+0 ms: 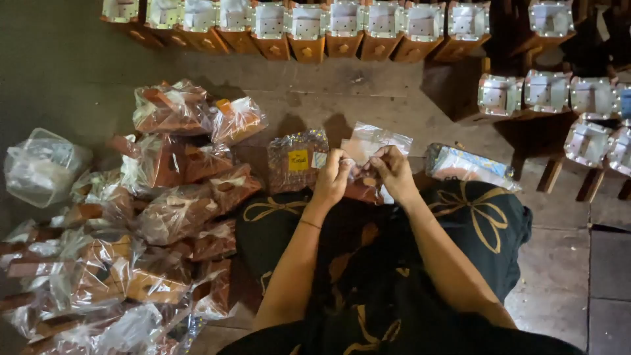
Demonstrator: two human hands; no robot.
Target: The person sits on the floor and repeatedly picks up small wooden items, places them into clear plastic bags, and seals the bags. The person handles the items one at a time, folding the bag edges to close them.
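The scene is dim, warm and yellowish. Light falls strongest on the middle and toward twelve o'clock; the corner at ten o'clock sinks into near black. Glare glints off the pile of clear plastic bags (151, 217) at eight o'clock. Dark shadows pool toward two o'clock. Fine detail looks soft and grainy.

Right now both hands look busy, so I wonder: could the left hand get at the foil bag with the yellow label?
Probably yes. The left hand is right beside the foil bag, with nothing between them, but its fingers pinch the clear plastic bag together with the right hand.
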